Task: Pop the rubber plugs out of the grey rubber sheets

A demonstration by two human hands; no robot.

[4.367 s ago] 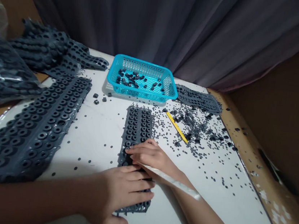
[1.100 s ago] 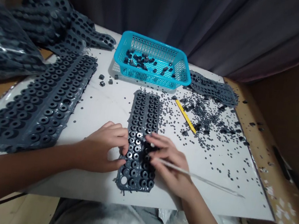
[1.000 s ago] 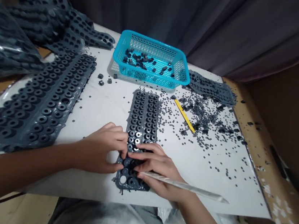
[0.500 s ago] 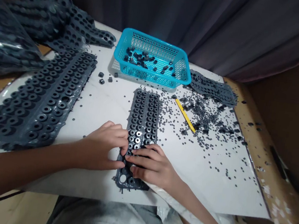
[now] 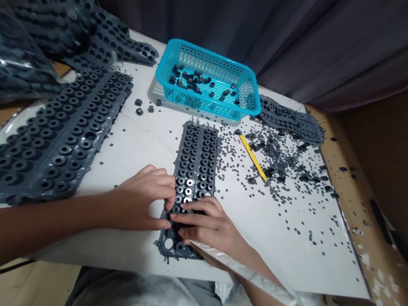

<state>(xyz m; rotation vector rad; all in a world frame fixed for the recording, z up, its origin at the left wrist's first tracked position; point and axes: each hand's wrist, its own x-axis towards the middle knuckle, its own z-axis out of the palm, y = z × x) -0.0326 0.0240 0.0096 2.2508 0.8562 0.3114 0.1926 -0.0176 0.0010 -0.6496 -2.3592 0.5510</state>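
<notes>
A narrow dark rubber sheet (image 5: 197,159) with rows of ring-shaped pieces lies upright in front of me on the white table top (image 5: 144,150). My left hand (image 5: 142,197) is at its left edge, thumb and curled fingers pinching that edge. Across the lower part of the sheet rests my right hand (image 5: 210,225), its fingers spread over the rings and the thumb below them. A pale translucent strip (image 5: 245,272) runs from beneath this hand along the forearm. One round hole near the sheet's lower left corner shows white. Whatever lies under the right fingertips is hidden.
A blue basket (image 5: 206,101) holding several small black pieces stands behind the sheet. Larger ringed sheets (image 5: 69,131) and a plastic bag (image 5: 10,60) are at left. On the right lie a yellow tool (image 5: 253,157), scattered black discs and another sheet (image 5: 291,121).
Both hands keep nearly the same place. The right fingers have shifted very slightly over the sheet, and the pale strip by the right forearm has moved a little.
</notes>
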